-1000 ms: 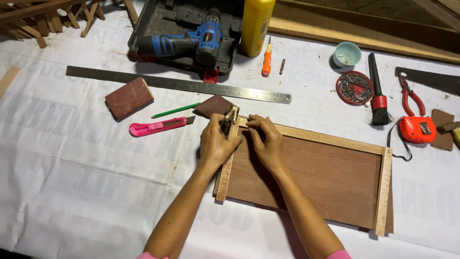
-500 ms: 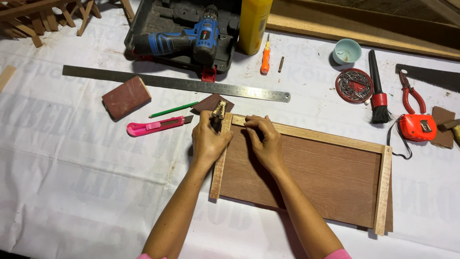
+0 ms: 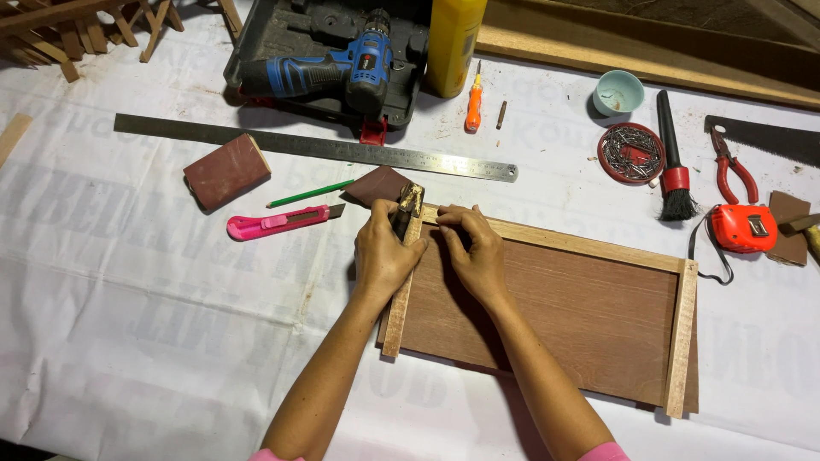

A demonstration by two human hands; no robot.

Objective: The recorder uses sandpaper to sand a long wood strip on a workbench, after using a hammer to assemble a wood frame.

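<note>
Far to my left a brown sanding block (image 3: 226,171) lies just near of the long steel ruler (image 3: 316,148), with a green pencil (image 3: 311,194) and a pink utility knife (image 3: 282,223) to its right. My left hand (image 3: 384,253) is closed around a small dark tool with a brass-coloured tip (image 3: 407,207), set at the far left corner of the wooden panel (image 3: 564,312), over its pale left edge strip (image 3: 399,294). Just to the right, my right hand (image 3: 475,253) presses down on that same corner, fingers bent and holding nothing; the panel lies flat on the white sheet in front of me. Further right stand a round tin of nails (image 3: 631,153), a black brush (image 3: 673,162), red pliers (image 3: 733,168) and an orange tape measure (image 3: 744,228).
</note>
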